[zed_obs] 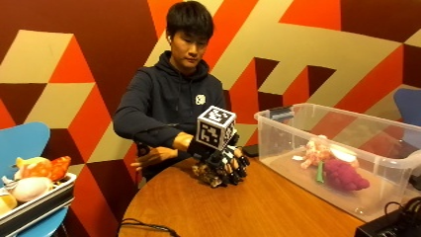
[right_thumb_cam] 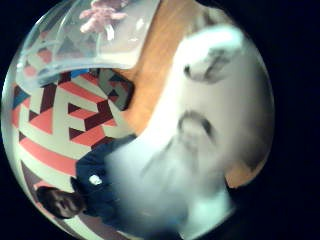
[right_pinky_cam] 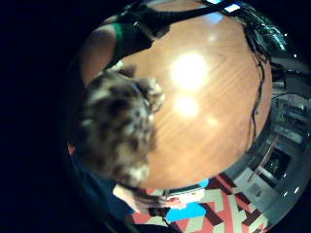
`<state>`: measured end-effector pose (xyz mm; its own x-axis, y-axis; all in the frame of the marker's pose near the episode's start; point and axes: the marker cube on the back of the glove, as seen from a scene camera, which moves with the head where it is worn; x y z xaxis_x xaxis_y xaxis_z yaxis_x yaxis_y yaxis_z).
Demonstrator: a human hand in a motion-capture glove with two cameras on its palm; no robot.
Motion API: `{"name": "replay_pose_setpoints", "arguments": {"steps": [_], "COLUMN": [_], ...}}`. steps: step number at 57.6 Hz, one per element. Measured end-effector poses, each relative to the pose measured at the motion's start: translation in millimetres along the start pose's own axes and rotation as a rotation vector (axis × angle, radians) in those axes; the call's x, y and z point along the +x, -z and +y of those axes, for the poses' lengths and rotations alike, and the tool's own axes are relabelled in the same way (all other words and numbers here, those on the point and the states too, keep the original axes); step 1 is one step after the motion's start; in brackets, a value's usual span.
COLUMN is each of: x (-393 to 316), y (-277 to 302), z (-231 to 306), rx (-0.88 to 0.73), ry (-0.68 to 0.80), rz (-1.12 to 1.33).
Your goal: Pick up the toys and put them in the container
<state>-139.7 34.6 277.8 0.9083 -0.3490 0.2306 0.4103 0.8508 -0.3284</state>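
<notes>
My gloved right hand [zed_obs: 224,159] grips a brown spotted plush toy [zed_obs: 208,176] just over the round wooden table [zed_obs: 263,212], close to the person's edge. The toy's mottled fur [right_pinky_cam: 116,128] and its white underside [right_thumb_cam: 210,125] fill both palm views. A clear plastic container [zed_obs: 289,143] stands on the table a short way beside the hand. Inside it lie a pink toy [zed_obs: 315,150] and a purple grape-like toy [zed_obs: 342,174]. The thumb side palm view shows the container [right_thumb_cam: 95,45] with the pink toy [right_thumb_cam: 102,12] in it.
The person's bare left hand [zed_obs: 152,158] rests at the table edge. A tray with several more toys [zed_obs: 33,187] sits on a blue chair beyond the table. A black cable [zed_obs: 141,226] and a black device [zed_obs: 388,224] lie near the front edge.
</notes>
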Motion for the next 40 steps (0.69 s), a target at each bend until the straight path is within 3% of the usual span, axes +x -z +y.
{"name": "replay_pose_setpoints", "arguments": {"steps": [6,13,30,40], "x": [11.7,18.4,22.5,10.9], "y": [-5.5,-6.1,15.1,96.2], "z": [-6.5,-15.1,-42.0,-35.7], "rx": [0.204,0.329,0.368,0.439], "ry": [0.025,0.041,0.005,-0.022], "rz": [0.035,0.036,0.019,0.033]}}
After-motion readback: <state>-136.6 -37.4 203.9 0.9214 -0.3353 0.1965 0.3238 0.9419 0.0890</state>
